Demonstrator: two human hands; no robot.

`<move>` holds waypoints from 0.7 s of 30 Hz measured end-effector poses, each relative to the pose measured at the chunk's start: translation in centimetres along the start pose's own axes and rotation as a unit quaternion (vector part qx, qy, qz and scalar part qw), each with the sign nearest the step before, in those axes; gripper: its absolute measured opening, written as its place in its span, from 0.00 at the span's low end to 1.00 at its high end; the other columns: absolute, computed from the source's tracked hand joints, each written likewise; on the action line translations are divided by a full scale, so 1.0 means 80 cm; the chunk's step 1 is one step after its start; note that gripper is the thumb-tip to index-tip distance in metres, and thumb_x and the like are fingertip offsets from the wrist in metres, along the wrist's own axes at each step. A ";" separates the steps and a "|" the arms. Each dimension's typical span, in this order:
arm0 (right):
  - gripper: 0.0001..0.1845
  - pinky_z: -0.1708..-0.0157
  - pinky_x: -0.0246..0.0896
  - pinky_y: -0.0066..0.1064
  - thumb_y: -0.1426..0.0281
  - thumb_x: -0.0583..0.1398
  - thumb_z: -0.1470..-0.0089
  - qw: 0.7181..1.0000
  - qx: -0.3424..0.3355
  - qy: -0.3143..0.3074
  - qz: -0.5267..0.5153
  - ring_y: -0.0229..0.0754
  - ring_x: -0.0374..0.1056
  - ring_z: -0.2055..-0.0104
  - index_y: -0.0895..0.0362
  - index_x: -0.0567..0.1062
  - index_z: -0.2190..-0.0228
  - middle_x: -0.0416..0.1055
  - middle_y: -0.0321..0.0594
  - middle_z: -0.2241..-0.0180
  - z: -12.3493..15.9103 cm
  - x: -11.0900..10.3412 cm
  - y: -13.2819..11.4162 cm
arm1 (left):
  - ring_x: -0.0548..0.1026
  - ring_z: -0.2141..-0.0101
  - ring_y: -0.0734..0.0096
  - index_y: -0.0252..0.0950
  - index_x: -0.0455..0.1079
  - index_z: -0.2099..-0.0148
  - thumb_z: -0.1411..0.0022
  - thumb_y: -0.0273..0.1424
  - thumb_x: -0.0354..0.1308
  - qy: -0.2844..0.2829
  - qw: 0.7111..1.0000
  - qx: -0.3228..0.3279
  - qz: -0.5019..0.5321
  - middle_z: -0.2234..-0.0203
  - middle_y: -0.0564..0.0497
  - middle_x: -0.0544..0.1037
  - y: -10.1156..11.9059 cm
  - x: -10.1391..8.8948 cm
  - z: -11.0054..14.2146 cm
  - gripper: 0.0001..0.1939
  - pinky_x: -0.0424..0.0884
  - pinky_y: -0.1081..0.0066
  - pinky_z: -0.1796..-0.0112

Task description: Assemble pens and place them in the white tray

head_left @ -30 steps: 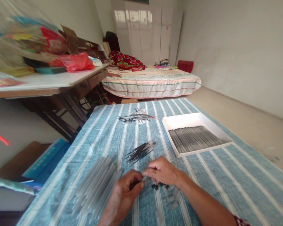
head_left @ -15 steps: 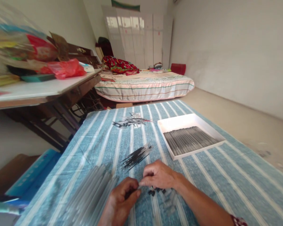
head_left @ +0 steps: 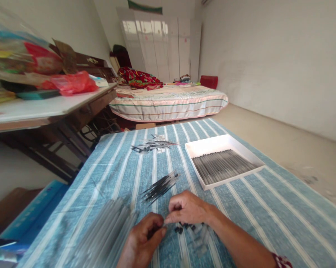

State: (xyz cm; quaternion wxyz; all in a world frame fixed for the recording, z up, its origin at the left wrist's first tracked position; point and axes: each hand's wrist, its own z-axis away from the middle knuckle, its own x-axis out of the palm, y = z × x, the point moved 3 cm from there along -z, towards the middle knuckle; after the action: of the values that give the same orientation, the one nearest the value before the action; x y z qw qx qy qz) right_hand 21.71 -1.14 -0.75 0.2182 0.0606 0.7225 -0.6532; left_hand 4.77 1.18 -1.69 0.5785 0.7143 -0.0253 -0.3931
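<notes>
My left hand (head_left: pixel 145 238) and my right hand (head_left: pixel 186 208) meet fingertip to fingertip low over the striped cloth. Both have their fingers pinched, and whatever sits between them is too small and hidden to name. Beside my left hand lies a pile of grey translucent tubes (head_left: pixel 106 230), blurred near the bottom edge. Beneath my right wrist are small black caps (head_left: pixel 179 227) and short grey translucent pieces (head_left: pixel 199 238). A bundle of thin black refill-like sticks (head_left: pixel 161 186) rests just beyond my hands.
A white open box (head_left: pixel 232 178) holds a row of grey tubes with dark ends. Farther back lies a loose heap of thin black pieces (head_left: pixel 154 145). The blue striped cloth (head_left: pixel 123 160) covers the table. At left stands a desk (head_left: pixel 59 108) with bags; a bed (head_left: pixel 170 102) is behind.
The view has shifted slightly, moving the surroundings a little left. My hands keep nearly the same pinched pose, fingertips together.
</notes>
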 end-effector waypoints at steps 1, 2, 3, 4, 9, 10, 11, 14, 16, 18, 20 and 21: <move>0.20 0.81 0.50 0.20 0.55 0.62 0.54 1.000 0.002 -0.009 -0.004 0.29 0.59 0.81 0.60 0.71 0.80 0.63 0.28 0.85 0.000 0.000 0.000 | 0.66 0.76 0.72 0.37 0.68 0.73 0.46 0.34 0.56 -0.003 1.000 0.000 0.000 0.79 0.54 0.68 0.001 0.000 0.000 0.07 0.63 0.76 0.74; 0.20 0.81 0.50 0.20 0.55 0.61 0.53 1.000 0.007 -0.015 -0.003 0.29 0.59 0.81 0.60 0.70 0.81 0.63 0.28 0.85 0.000 0.001 0.000 | 0.66 0.76 0.72 0.37 0.68 0.73 0.46 0.34 0.57 -0.006 1.000 0.001 0.001 0.79 0.54 0.68 0.002 0.000 0.000 0.07 0.63 0.76 0.74; 0.22 0.81 0.49 0.20 0.55 0.61 0.52 1.000 0.013 -0.014 0.003 0.29 0.58 0.82 0.60 0.69 0.83 0.62 0.28 0.86 0.000 0.001 0.000 | 0.66 0.77 0.72 0.37 0.68 0.74 0.47 0.34 0.57 -0.009 1.000 0.002 0.000 0.79 0.54 0.68 0.004 0.000 0.000 0.07 0.63 0.76 0.75; 0.23 0.81 0.49 0.20 0.54 0.61 0.52 1.000 0.016 -0.011 0.008 0.30 0.58 0.82 0.60 0.68 0.84 0.62 0.29 0.86 0.000 0.000 0.000 | 0.66 0.77 0.72 0.37 0.68 0.74 0.47 0.33 0.57 -0.009 1.000 0.002 0.000 0.79 0.54 0.68 0.006 0.000 0.000 0.07 0.63 0.76 0.75; 0.21 0.82 0.51 0.20 0.54 0.62 0.54 0.999 0.011 -0.030 -0.018 0.29 0.59 0.82 0.60 0.70 0.80 0.64 0.28 0.85 0.002 0.003 0.002 | 0.66 0.76 0.72 0.36 0.68 0.73 0.46 0.31 0.56 -0.009 1.000 -0.007 -0.005 0.79 0.54 0.68 0.017 -0.001 0.003 0.06 0.62 0.75 0.74; 0.22 0.82 0.51 0.20 0.53 0.61 0.53 0.999 0.020 -0.035 -0.022 0.30 0.59 0.83 0.59 0.69 0.81 0.64 0.29 0.85 0.003 0.004 0.004 | 0.66 0.76 0.72 0.36 0.68 0.73 0.46 0.31 0.56 -0.009 1.000 -0.005 -0.006 0.79 0.54 0.68 0.019 -0.001 0.004 0.05 0.62 0.75 0.74; 0.23 0.83 0.51 0.20 0.53 0.60 0.52 0.999 0.030 -0.035 -0.022 0.30 0.60 0.83 0.59 0.69 0.82 0.64 0.29 0.85 0.004 0.004 0.006 | 0.66 0.75 0.72 0.36 0.68 0.73 0.46 0.30 0.56 -0.010 1.000 -0.002 -0.009 0.78 0.54 0.68 0.020 0.000 0.004 0.05 0.62 0.75 0.73; 0.22 0.83 0.52 0.20 0.54 0.59 0.50 0.999 0.036 -0.030 -0.024 0.30 0.60 0.83 0.60 0.69 0.81 0.64 0.30 0.85 0.006 0.004 0.009 | 0.66 0.75 0.73 0.36 0.67 0.72 0.46 0.29 0.55 -0.004 1.000 0.009 -0.019 0.78 0.55 0.68 0.023 0.000 0.005 0.04 0.62 0.75 0.73; 0.19 0.83 0.53 0.20 0.55 0.60 0.51 0.998 0.033 -0.044 -0.037 0.30 0.61 0.83 0.59 0.69 0.79 0.65 0.30 0.84 0.007 0.005 0.010 | 0.66 0.75 0.74 0.36 0.67 0.72 0.46 0.28 0.55 0.000 1.000 0.015 -0.024 0.77 0.55 0.67 0.025 0.000 0.006 0.03 0.62 0.75 0.73; 0.18 0.84 0.53 0.19 0.57 0.59 0.50 0.997 0.041 -0.054 -0.043 0.30 0.61 0.84 0.59 0.69 0.80 0.65 0.30 0.85 0.008 0.007 0.012 | 0.66 0.76 0.74 0.36 0.66 0.73 0.46 0.28 0.55 0.001 0.999 0.021 -0.031 0.77 0.55 0.67 0.027 0.000 0.006 0.03 0.62 0.75 0.73; 0.18 0.85 0.53 0.19 0.59 0.58 0.49 0.996 0.055 -0.053 -0.040 0.30 0.61 0.84 0.59 0.67 0.81 0.65 0.30 0.85 0.009 0.007 0.013 | 0.66 0.75 0.74 0.35 0.65 0.73 0.47 0.27 0.56 0.003 0.999 0.027 -0.046 0.77 0.55 0.67 0.029 0.001 0.007 0.03 0.62 0.75 0.73; 0.19 0.86 0.53 0.19 0.59 0.58 0.49 0.996 0.061 -0.052 -0.040 0.30 0.61 0.84 0.59 0.66 0.82 0.65 0.30 0.85 0.009 0.007 0.013 | 0.67 0.75 0.74 0.35 0.65 0.73 0.47 0.27 0.56 0.003 0.998 0.029 -0.054 0.76 0.54 0.68 0.031 0.001 0.008 0.03 0.62 0.74 0.72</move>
State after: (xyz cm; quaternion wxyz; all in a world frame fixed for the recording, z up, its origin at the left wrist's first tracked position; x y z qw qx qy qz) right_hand 21.73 -1.81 -1.94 0.2251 0.0111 0.6711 -0.7062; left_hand 5.50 -0.17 0.32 0.5351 0.7326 0.0040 -0.4206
